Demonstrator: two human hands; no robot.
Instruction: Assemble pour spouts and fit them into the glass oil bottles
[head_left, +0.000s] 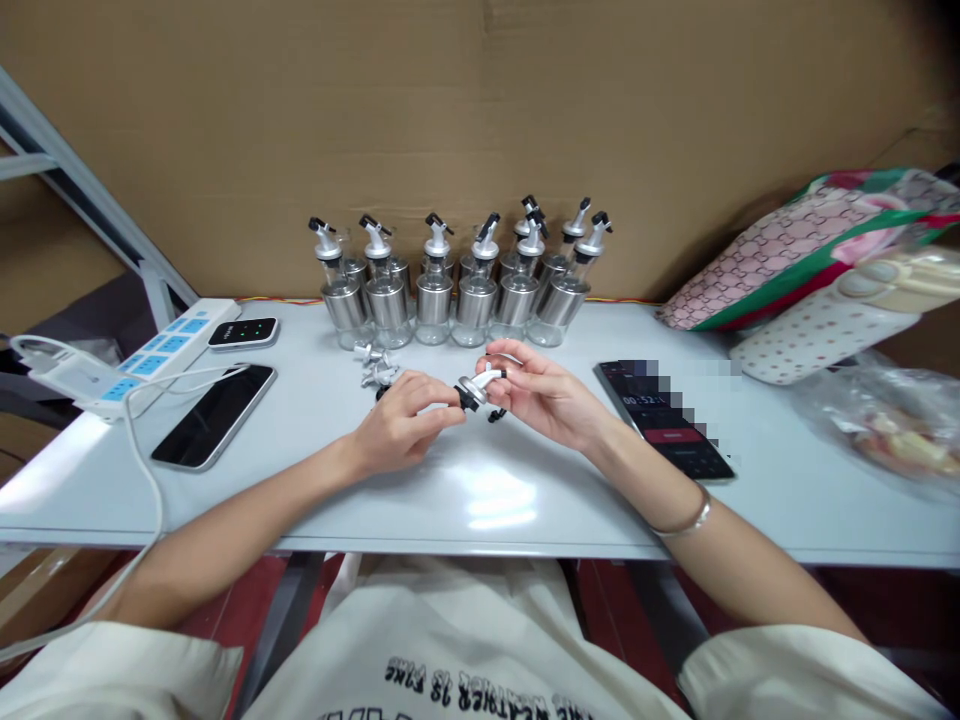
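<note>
Between my two hands, above the middle of the table, is a silver pourer spout (480,384) with a black stopper end. My left hand (409,420) pinches its black end, fingers closed. At the other end, the fingers of my right hand (544,393) are closed around the spout's tip. Just behind my left hand lie several loose silver spout parts (375,362), partly hidden by the fingers. A small black piece (496,414) rests on the table under the spout.
Several glass-and-steel oil bottles (433,296) stand in rows at the back, the front ones topped with spouts. A phone (214,415), a small black device (244,333) and a power strip (161,355) lie left. Rightward are another phone (652,415), a dotted bottle (825,325) and a plastic bag (900,430).
</note>
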